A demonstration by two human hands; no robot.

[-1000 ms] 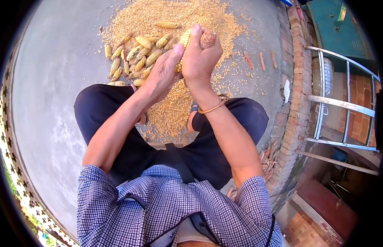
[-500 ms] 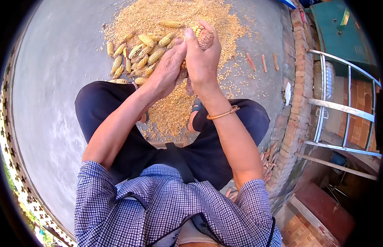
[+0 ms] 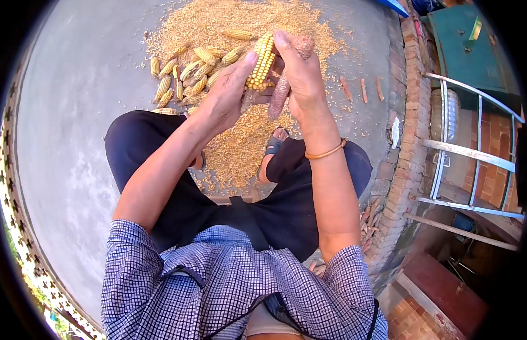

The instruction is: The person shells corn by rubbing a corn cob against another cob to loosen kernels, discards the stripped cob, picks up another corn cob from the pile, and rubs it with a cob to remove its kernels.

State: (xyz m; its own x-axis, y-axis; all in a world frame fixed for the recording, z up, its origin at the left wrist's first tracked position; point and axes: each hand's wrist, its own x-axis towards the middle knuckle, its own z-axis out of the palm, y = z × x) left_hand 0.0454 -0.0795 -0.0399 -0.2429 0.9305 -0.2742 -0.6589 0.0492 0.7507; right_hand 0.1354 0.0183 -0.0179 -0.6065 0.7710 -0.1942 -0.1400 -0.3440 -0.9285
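Concrete floor (image 3: pixel 65 141) below; left hand (image 3: pixel 226 93) grips a corn ear (image 3: pixel 262 59), right hand (image 3: pixel 304 79) a bare corncob (image 3: pixel 279 98); a slack grip could drop either.

Beyond the brick edging (image 3: pixel 415 113) I see a whitish metal railing (image 3: pixel 470 153), a teal cabinet (image 3: pixel 463 59) and a dark-red panel (image 3: pixel 445 290).

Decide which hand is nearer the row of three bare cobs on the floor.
Right. The right hand is left of the three bare cobs in the picture; the left hand is farther left, beyond the right one.
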